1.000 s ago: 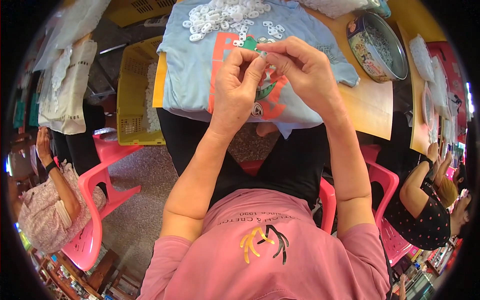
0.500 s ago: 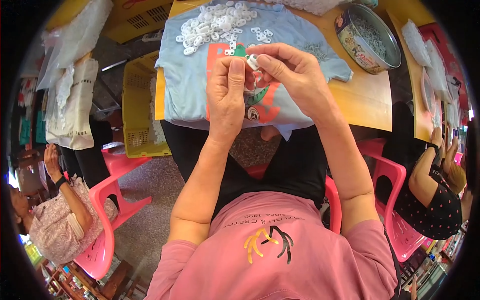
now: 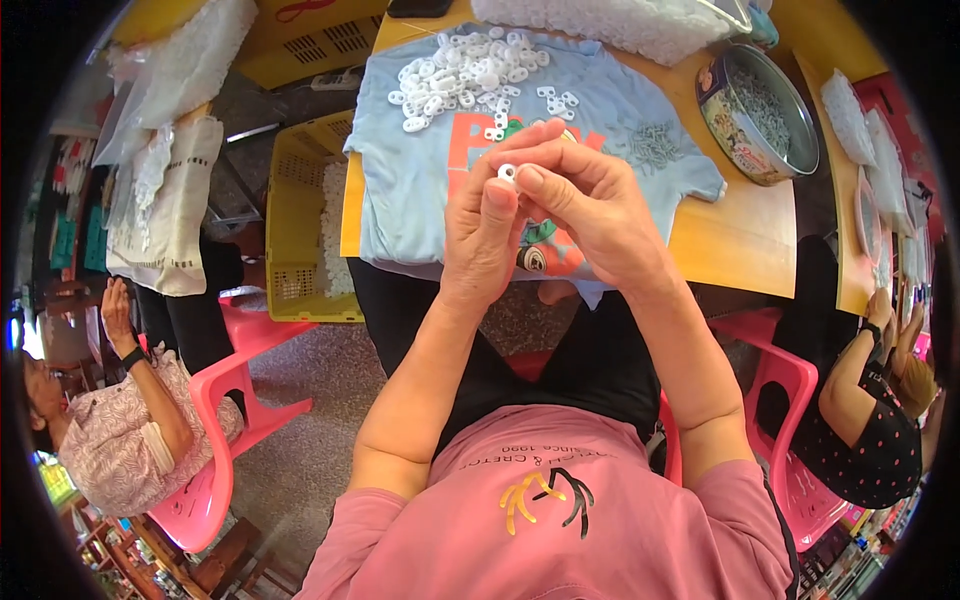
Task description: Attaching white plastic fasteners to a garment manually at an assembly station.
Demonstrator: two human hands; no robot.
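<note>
In front of me, over the blue T-shirt spread on the table, both hands meet around a small white plastic piece (image 3: 507, 172) with a round hole. My left hand (image 3: 478, 235) pinches it with the thumb, and my right hand (image 3: 592, 200) grips it from the other side with thumb and fingers. Part of the piece is hidden by the fingers. Beyond the hands a heap of similar white pieces (image 3: 465, 72) lies on the blue T-shirt (image 3: 395, 195), with several loose ones (image 3: 557, 101) beside it. Small metal screws (image 3: 653, 147) are scattered to the right.
A round tin (image 3: 738, 142) full of metal screws stands on the wooden table (image 3: 735, 240). A clear bag of white pieces (image 3: 600, 25) sits at the back. Left of the table is a yellow crate (image 3: 290, 285). Co-workers sit at the left (image 3: 130, 440) and right (image 3: 870, 410).
My view has shifted, so the table appears further right and lower. The white piece has turned in my fingers, its round hole now facing up; both hands still hold it.
</note>
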